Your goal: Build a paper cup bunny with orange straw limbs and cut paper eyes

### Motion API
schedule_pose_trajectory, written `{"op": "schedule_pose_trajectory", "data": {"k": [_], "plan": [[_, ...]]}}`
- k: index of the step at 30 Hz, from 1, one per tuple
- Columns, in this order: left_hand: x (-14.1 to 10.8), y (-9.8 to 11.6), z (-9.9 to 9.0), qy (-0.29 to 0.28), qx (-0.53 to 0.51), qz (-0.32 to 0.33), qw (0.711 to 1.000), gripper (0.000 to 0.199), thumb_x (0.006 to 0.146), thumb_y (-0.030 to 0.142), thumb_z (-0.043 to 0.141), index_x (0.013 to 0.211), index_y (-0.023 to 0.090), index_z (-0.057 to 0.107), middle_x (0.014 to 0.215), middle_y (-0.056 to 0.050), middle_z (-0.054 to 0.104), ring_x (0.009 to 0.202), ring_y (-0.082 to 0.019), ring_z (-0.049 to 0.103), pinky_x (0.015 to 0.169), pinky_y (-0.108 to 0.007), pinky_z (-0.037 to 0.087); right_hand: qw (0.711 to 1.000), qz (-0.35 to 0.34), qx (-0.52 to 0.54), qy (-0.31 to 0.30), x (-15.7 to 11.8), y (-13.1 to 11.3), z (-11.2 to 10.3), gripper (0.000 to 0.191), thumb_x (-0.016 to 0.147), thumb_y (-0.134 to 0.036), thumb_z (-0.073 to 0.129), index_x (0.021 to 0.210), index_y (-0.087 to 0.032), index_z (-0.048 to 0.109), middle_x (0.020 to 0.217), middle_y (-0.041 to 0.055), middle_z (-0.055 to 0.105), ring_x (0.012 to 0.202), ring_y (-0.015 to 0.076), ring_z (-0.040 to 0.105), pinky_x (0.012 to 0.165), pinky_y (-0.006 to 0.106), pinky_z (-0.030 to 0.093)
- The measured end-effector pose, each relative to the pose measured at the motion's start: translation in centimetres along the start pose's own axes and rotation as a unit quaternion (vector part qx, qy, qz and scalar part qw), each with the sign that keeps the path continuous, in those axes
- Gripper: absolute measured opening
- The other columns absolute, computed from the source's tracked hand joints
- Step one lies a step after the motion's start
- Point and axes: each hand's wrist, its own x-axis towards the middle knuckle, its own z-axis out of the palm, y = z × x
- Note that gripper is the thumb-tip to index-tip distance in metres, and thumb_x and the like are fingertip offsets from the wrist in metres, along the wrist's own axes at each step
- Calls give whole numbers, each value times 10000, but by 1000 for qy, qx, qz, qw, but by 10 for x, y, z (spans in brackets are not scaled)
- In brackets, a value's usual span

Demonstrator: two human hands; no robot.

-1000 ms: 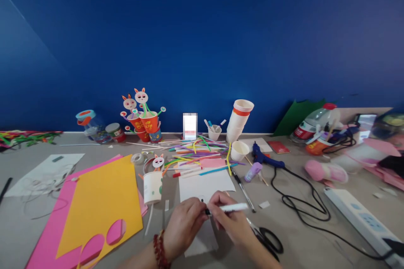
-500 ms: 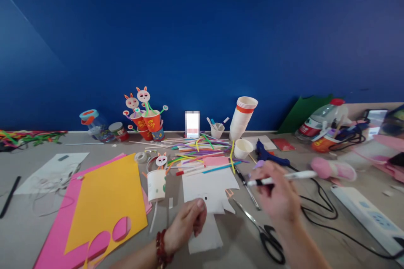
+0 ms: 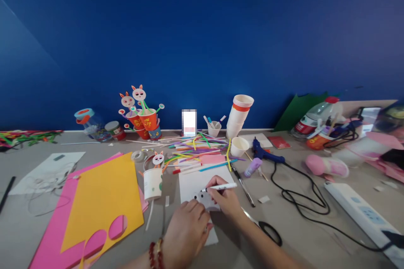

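Observation:
Several black dots mark the white paper (image 3: 189,180) in front of me. My right hand (image 3: 222,199) is closed round a white marker (image 3: 225,186), its tip at the paper by the dots. Just to the left, my left hand (image 3: 189,227) lies over the lower part of the paper, palm down with bent fingers resting on it. Scissors (image 3: 268,233) lie partly under my right forearm. A black pen (image 3: 243,185) lies to the right of the paper, next to a purple glue stick (image 3: 253,167).
Yellow sheets (image 3: 104,201) with round cut-outs lie on pink ones at left. A decorated paper cup (image 3: 153,185) stands beside the paper. Coloured sticks (image 3: 202,147) are heaped behind it. A blue glue gun (image 3: 267,153) and power strip (image 3: 362,214) are at right.
My right hand has brought the marker left and down onto the paper. My left hand has turned palm down over the paper. A second dot now shows.

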Motion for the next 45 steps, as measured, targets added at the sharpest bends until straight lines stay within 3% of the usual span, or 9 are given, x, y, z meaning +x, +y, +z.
{"op": "schedule_pose_trajectory", "data": {"k": [4, 8, 17, 45], "plan": [[-7, -7, -10, -29, 45, -29, 998, 283, 930, 279, 608, 1211, 245, 596, 1193, -84, 643, 1089, -292, 599, 872, -460, 549, 999, -34, -29, 8, -4, 10, -1, 66, 753, -245, 596, 706, -208, 568, 605, -32, 519, 561, 142, 460, 530, 245, 356], [-6, -23, -1, -13, 76, -13, 997, 364, 950, 360, 594, 1300, 264, 562, 1413, -115, 535, 1299, -317, 479, 1039, -504, 471, 997, -61, -44, 17, -3, 16, -1, 115, 746, -240, 578, 652, -216, 515, 588, -37, 482, 568, 145, 438, 539, 252, 334], [-12, -33, 22, -4, 98, -21, 995, 434, 958, 404, 578, 1361, 250, 539, 1421, -124, 555, 1277, -301, 526, 1042, -486, 481, 995, -76, -67, 17, -7, 20, 3, 128, 777, -204, 548, 662, -217, 491, 577, -61, 423, 536, 123, 381, 508, 243, 296], [-10, -32, 15, -24, 33, -45, 998, 411, 941, 354, 608, 1333, 233, 567, 1412, -111, 557, 1281, -300, 508, 1069, -489, 447, 988, -64, -140, -4, -9, 15, 1, 156, 838, -223, 546, 690, -223, 497, 574, -55, 470, 512, 124, 424, 503, 243, 317]]}}
